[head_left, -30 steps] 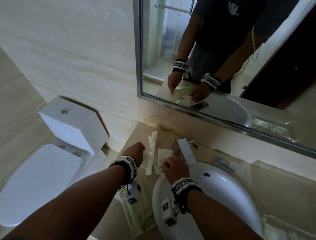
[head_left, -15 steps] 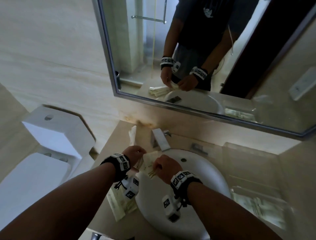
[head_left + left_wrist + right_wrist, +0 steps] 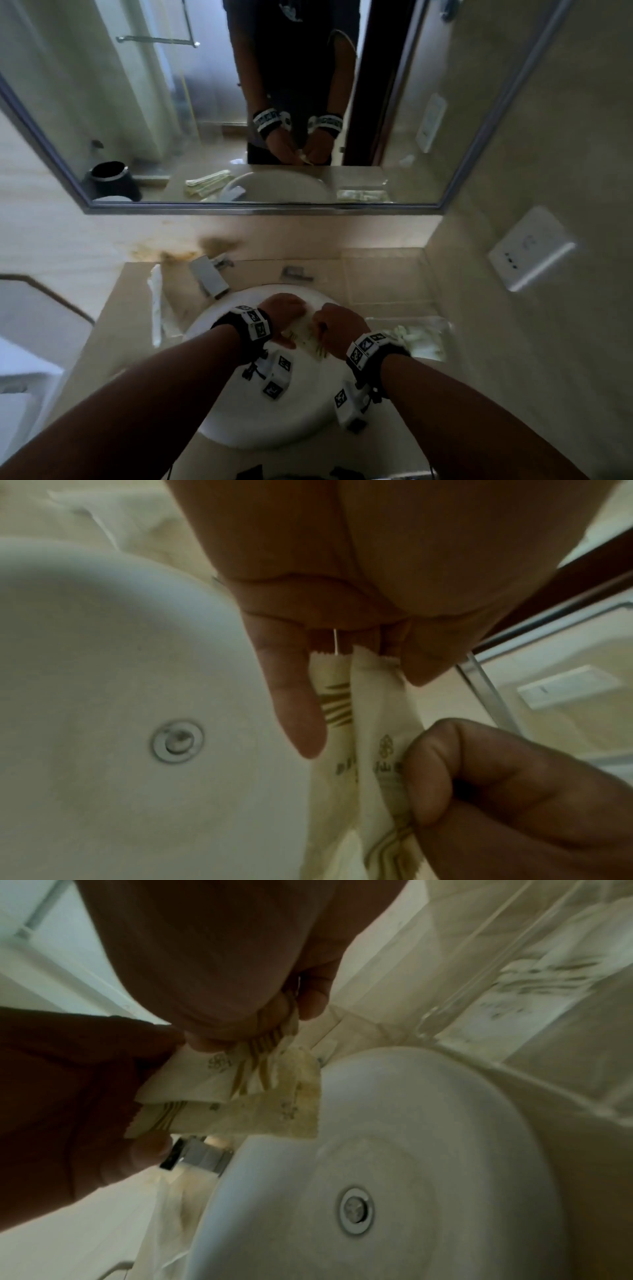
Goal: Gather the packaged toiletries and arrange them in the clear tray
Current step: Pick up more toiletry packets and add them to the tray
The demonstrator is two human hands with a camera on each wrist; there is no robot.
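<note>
Head view: your left hand (image 3: 283,310) and right hand (image 3: 337,329) meet over the sink (image 3: 239,425) and hide most of the packets (image 3: 306,337) between them; the tray (image 3: 423,337) at right is blurred, pale contents unreadable. Left wrist view: your left fingers (image 3: 294,696) and thumb pinch two cream packets with olive stripes and a small crest, lower ends cut off. Right wrist view: your right hand (image 3: 219,969) grips the same packets (image 3: 240,1102), print too soft to read.
</note>
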